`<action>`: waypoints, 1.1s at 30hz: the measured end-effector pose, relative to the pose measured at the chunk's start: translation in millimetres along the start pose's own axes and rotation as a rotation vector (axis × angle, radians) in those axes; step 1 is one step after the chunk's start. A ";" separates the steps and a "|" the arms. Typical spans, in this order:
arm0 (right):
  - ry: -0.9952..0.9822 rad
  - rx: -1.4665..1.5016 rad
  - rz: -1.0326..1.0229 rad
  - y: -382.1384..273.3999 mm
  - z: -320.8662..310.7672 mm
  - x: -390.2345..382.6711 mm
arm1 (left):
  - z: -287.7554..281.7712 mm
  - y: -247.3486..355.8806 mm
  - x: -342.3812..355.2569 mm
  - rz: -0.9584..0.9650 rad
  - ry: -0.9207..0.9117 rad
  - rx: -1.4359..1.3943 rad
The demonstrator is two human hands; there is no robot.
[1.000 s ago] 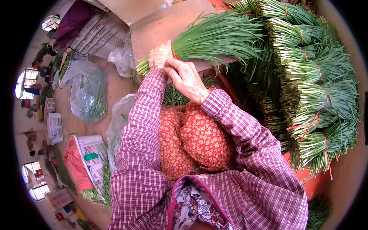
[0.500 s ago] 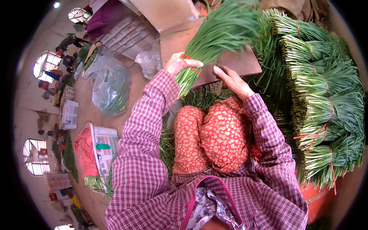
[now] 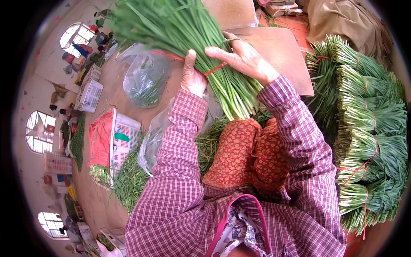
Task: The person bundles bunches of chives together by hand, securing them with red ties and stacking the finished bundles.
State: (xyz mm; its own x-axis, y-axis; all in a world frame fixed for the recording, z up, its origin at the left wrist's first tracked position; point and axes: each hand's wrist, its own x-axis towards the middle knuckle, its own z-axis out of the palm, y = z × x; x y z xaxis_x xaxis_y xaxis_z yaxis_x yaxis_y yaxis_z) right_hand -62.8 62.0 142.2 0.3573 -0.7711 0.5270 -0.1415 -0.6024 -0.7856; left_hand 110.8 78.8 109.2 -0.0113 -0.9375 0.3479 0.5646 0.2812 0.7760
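Observation:
A thick bunch of garlic chives (image 3: 180, 32) is held up between my hands, its leaves fanning to the upper left and its pale cut ends pointing down over my knees. A red tie (image 3: 216, 69) goes around the stems, with a loose end stretching left. My left hand (image 3: 193, 76) is closed at the left side of the bunch by the tie, thumb raised along the stems. My right hand (image 3: 246, 59) grips the bunch from the right, thumb across the front, its other fingers partly hidden behind the leaves.
On the right stands a tall stack of tied chive bunches (image 3: 372, 111). A brown board (image 3: 284, 55) lies ahead. To the left are a clear plastic bag (image 3: 147, 81), a white crate (image 3: 126, 137) with red cloth, and loose greens (image 3: 132, 180). Other people work at the far left.
The bunch has swung, its leaves now toward the upper left instead of the upper right. My right hand, apart from it before, now grips it. The whole view has shifted.

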 end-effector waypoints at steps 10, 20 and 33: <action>-0.116 -0.336 0.025 0.1 34.5 -67.7 | -21.9 26.5 -33.2 0.100 0.260 -0.096; -0.217 0.184 0.102 8.6 49.0 -64.0 | -40.7 44.4 -52.6 0.080 0.149 -0.033; 0.025 0.085 0.099 -37.0 34.6 -83.0 | -39.3 45.1 -55.1 -0.052 0.170 -0.162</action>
State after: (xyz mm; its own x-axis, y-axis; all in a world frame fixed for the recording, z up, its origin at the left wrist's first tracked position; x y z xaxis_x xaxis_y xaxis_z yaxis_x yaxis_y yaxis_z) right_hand -55.2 155.4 116.4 0.3219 -0.8317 0.4523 -0.0955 -0.5039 -0.8585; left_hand 169.3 135.0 104.4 0.0876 -0.9748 0.2052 0.6924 0.2077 0.6909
